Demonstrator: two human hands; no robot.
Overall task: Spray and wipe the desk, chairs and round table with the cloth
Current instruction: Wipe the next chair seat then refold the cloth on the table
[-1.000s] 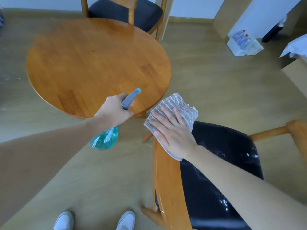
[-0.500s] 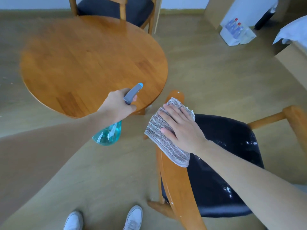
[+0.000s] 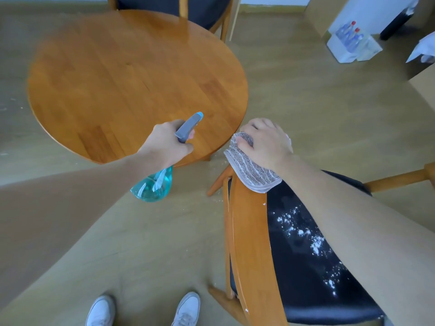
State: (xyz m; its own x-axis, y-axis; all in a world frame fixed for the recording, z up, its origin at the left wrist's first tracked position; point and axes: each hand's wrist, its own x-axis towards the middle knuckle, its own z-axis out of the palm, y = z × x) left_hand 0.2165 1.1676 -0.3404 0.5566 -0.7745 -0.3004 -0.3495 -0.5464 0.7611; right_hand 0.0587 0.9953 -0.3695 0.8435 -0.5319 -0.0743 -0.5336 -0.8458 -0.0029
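My left hand (image 3: 168,143) grips a teal spray bottle (image 3: 153,185) by its grey trigger head, held in the air over the near edge of the round wooden table (image 3: 131,76). My right hand (image 3: 266,143) has its fingers curled over a grey striped cloth (image 3: 249,169), pressing it on the far end of the curved wooden backrest (image 3: 254,255) of a chair. The chair's black seat (image 3: 306,255) carries white specks and foam.
A second chair (image 3: 200,10) with a dark seat stands behind the table. A pack of water bottles (image 3: 350,41) sits on the floor at the back right, beside cardboard boxes. My white shoes (image 3: 143,310) are on the floor below.
My right hand slid the cloth along the backrest toward its far end and its fingers went from flat to curled over the cloth. The left hand with the bottle barely moved.
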